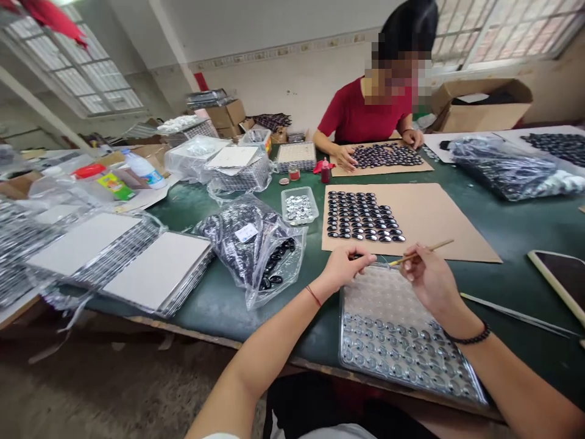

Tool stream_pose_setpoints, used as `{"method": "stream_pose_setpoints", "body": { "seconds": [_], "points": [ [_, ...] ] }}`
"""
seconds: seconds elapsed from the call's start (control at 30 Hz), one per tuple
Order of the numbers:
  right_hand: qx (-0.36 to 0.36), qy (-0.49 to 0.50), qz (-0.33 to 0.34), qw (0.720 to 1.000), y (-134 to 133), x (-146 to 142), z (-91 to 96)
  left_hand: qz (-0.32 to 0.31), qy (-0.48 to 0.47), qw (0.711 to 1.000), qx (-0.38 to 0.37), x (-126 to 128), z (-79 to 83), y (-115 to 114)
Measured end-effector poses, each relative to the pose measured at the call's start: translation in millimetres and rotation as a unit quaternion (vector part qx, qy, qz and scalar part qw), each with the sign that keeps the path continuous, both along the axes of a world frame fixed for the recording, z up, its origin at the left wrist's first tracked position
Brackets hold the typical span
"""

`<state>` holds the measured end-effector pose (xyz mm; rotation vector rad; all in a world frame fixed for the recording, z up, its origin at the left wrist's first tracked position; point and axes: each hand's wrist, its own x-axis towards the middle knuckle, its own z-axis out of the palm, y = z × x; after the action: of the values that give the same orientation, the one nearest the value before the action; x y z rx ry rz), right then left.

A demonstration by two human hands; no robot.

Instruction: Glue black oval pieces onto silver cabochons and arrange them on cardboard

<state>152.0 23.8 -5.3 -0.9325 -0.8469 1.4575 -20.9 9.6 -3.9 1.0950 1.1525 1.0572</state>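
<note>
My right hand grips a thin wooden stick, its pale yellowish tip pointing left. Close to that tip, my left hand is closed in a pinch; a small clear edge shows by its fingers, too small to name. Below both hands lies a clear plastic tray with rows of round hollows. Shiny clear rounded pieces fill its nearer rows. Just beyond, a cardboard sheet carries rows of glossy black oval pieces.
Left of the tray is a plastic bag of black pieces. A small tub holds silvery discs. Stacked trays line the table's left side. A phone and tweezers lie right. Opposite, a person in red handles black pieces.
</note>
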Motion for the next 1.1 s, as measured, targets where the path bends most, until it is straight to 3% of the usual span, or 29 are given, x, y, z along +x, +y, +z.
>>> {"method": "stream_pose_setpoints", "body": {
  "seconds": [0.1,0.2,0.37,0.5,0.9,1.1],
  "points": [
    [0.061,-0.058,-0.038,0.996,-1.4,-0.8,1.9,-0.043,0.114,0.991,0.058,9.1,-1.8,-7.6],
    [0.150,-0.165,-0.043,0.974,-5.3,-0.1,3.6,-0.068,0.172,0.978,0.097,11.8,-3.5,-7.8],
    [0.289,-0.387,-0.025,0.875,-13.6,2.2,6.2,-0.086,0.220,0.966,0.109,11.9,-0.7,-4.3],
    [0.352,-0.442,-0.025,0.825,-16.1,3.1,10.1,-0.083,0.222,0.966,0.107,11.3,1.8,-2.9],
    [0.393,-0.500,-0.026,0.771,-17.3,1.8,8.9,-0.084,0.209,0.970,0.097,11.6,0.9,-1.7],
    [0.403,-0.500,-0.006,0.766,-15.6,1.2,4.9,-0.081,0.212,0.968,0.105,11.3,-0.8,-0.9]
  ]
}}
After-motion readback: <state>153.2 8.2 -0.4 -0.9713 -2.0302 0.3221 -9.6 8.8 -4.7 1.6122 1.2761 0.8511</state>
